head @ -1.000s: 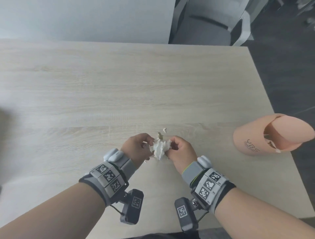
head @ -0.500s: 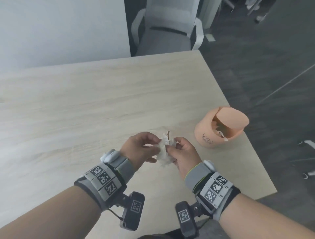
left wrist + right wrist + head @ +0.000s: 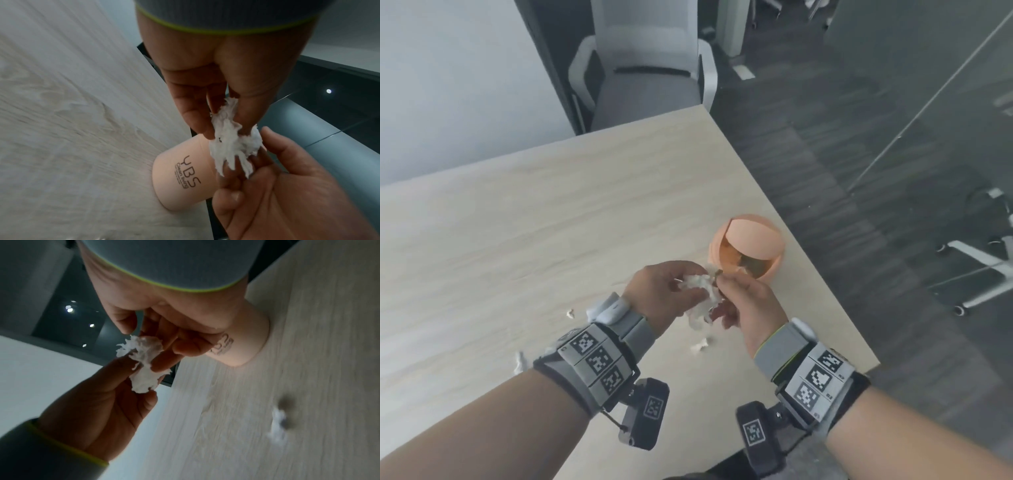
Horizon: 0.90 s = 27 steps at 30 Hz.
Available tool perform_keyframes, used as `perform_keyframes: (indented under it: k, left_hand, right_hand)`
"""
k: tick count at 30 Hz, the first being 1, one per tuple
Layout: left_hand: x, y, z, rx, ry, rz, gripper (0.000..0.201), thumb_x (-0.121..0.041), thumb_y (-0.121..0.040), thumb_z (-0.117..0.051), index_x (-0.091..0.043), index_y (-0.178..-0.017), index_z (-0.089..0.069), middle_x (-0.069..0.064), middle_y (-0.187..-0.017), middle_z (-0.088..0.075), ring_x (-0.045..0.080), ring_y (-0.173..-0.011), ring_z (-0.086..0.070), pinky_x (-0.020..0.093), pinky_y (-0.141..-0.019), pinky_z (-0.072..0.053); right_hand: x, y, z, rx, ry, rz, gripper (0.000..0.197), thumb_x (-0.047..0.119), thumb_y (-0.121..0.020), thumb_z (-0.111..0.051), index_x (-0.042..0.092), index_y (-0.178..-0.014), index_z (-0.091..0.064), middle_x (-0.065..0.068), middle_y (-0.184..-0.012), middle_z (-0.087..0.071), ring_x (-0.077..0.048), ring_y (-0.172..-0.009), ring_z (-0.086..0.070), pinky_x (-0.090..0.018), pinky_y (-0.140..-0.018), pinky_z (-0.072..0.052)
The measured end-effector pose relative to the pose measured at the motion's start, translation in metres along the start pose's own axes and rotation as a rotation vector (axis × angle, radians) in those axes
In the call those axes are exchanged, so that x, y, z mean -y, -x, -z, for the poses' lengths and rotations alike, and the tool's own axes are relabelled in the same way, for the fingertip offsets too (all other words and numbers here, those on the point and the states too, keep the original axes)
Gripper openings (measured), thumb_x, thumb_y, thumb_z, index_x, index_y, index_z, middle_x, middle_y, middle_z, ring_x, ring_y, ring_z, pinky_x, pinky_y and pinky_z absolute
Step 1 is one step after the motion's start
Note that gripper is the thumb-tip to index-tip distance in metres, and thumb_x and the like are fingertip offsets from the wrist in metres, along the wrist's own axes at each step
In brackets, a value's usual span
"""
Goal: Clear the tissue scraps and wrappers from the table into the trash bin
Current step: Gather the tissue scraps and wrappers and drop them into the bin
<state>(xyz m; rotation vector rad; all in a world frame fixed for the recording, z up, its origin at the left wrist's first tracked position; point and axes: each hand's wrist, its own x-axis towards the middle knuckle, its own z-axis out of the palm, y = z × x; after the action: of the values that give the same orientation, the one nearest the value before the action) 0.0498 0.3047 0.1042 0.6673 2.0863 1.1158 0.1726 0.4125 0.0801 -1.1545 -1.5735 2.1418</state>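
Left hand [image 3: 666, 291] and right hand [image 3: 748, 301] both pinch tissue wad [image 3: 702, 298] near trash bin [image 3: 748, 255]. Bin partly filled; scraps [image 3: 700, 345] left on table [image 3: 551, 222].

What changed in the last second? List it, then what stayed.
Both hands, left hand and right hand, carried the tissue wad up off the table toward the bin; the wad now hangs just short of its opening. Small scraps lie on the table behind them. Both hands still pinch the wad; the bin stands in place.
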Motion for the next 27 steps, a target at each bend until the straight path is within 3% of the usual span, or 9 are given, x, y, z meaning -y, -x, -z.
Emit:
perform_keyframes:
  k: [4, 7, 11, 14, 16, 17, 21, 24, 27]
  left_hand:
    - [-0.009, -0.021, -0.019, -0.098, -0.077, -0.058, 0.028, -0.026, -0.072, -0.081, -0.037, -0.086, -0.059, -0.012, -0.08, -0.071, 0.012, -0.072, -0.066, 0.038, -0.068, -0.058]
    - [-0.015, -0.029, -0.028, -0.095, -0.179, -0.088, 0.029, -0.031, -0.072, -0.079, -0.036, -0.081, -0.052, -0.013, -0.084, -0.069, 0.012, -0.075, -0.064, 0.032, -0.064, -0.052]
    - [-0.02, -0.039, -0.042, -0.062, -0.3, -0.125, 0.026, -0.022, -0.077, -0.075, -0.038, -0.077, -0.054, -0.014, -0.073, -0.061, 0.011, -0.066, -0.056, 0.021, -0.053, -0.041]
    - [-0.017, -0.046, -0.05, -0.054, -0.362, -0.233, 0.026, -0.012, -0.079, -0.071, -0.037, -0.085, -0.066, -0.018, -0.078, -0.061, 0.01, -0.07, -0.056, 0.017, -0.061, -0.041]
    - [-0.013, -0.051, -0.054, -0.074, -0.381, -0.355, 0.031, -0.003, -0.079, -0.066, -0.029, -0.093, -0.076, -0.015, -0.092, -0.07, 0.008, -0.079, -0.061, 0.017, -0.074, -0.045]
    - [-0.012, -0.053, -0.055, -0.082, -0.39, -0.405, 0.034, 0.0, -0.078, -0.063, -0.025, -0.096, -0.077, -0.009, -0.098, -0.073, 0.01, -0.084, -0.063, 0.018, -0.079, -0.046]
    - [-0.006, -0.057, -0.057, 0.02, -0.533, -0.542, 0.042, -0.008, -0.076, -0.04, -0.022, -0.098, -0.073, -0.004, -0.09, -0.069, 0.02, -0.075, -0.056, 0.032, -0.085, -0.044]
    - [0.0, -0.06, -0.053, 0.041, -0.62, -0.549, 0.036, -0.012, -0.087, -0.036, -0.024, -0.098, -0.068, -0.01, -0.085, -0.067, 0.022, -0.071, -0.056, 0.036, -0.082, -0.046]
    - [-0.006, -0.06, -0.047, 0.046, -0.639, -0.33, 0.021, -0.018, -0.094, -0.051, -0.031, -0.111, -0.055, -0.009, -0.084, -0.065, 0.026, -0.077, -0.062, 0.039, -0.071, -0.051]
  right_hand:
    - [0.007, 0.006, 0.029, -0.125, 0.265, 0.247, 0.016, 0.025, -0.095, -0.057, 0.02, -0.091, -0.071, 0.004, -0.08, -0.072, -0.007, -0.06, -0.062, -0.019, -0.059, -0.045]
    - [0.009, 0.004, 0.05, -0.301, 0.28, 0.456, 0.013, 0.026, -0.09, -0.056, 0.018, -0.082, -0.062, 0.002, -0.077, -0.066, -0.01, -0.069, -0.057, -0.02, -0.063, -0.045]
    - [0.016, -0.019, 0.072, -0.475, 0.365, 0.636, 0.017, 0.032, -0.085, -0.059, 0.018, -0.095, -0.059, 0.001, -0.088, -0.059, -0.019, -0.078, -0.053, -0.024, -0.069, -0.043]
    - [0.015, -0.043, 0.08, -0.411, 0.477, 0.633, 0.037, 0.04, -0.084, -0.059, 0.021, -0.116, -0.057, 0.021, -0.109, -0.054, -0.009, -0.103, -0.056, -0.025, -0.082, -0.044]
    - [0.013, -0.054, 0.081, -0.299, 0.508, 0.605, 0.045, 0.044, -0.084, -0.056, 0.021, -0.122, -0.055, 0.023, -0.118, -0.054, 0.004, -0.113, -0.051, -0.016, -0.089, -0.041]
    - [0.011, -0.057, 0.08, -0.263, 0.523, 0.603, 0.047, 0.044, -0.083, -0.055, 0.019, -0.123, -0.056, 0.019, -0.119, -0.057, 0.003, -0.113, -0.052, -0.016, -0.089, -0.042]
    - [0.001, -0.065, 0.078, -0.231, 0.69, 0.688, 0.039, 0.039, -0.083, -0.057, 0.014, -0.111, -0.065, 0.001, -0.123, -0.063, -0.022, -0.112, -0.057, -0.037, -0.092, -0.045]
    - [-0.006, -0.067, 0.079, -0.254, 0.793, 0.686, 0.038, 0.042, -0.082, -0.058, 0.014, -0.106, -0.065, 0.001, -0.125, -0.06, -0.032, -0.111, -0.055, -0.032, -0.089, -0.039]
    - [-0.009, -0.068, 0.079, -0.259, 0.847, 0.685, 0.04, 0.043, -0.082, -0.058, 0.01, -0.105, -0.064, -0.002, -0.124, -0.059, -0.035, -0.107, -0.055, -0.026, -0.084, -0.033]
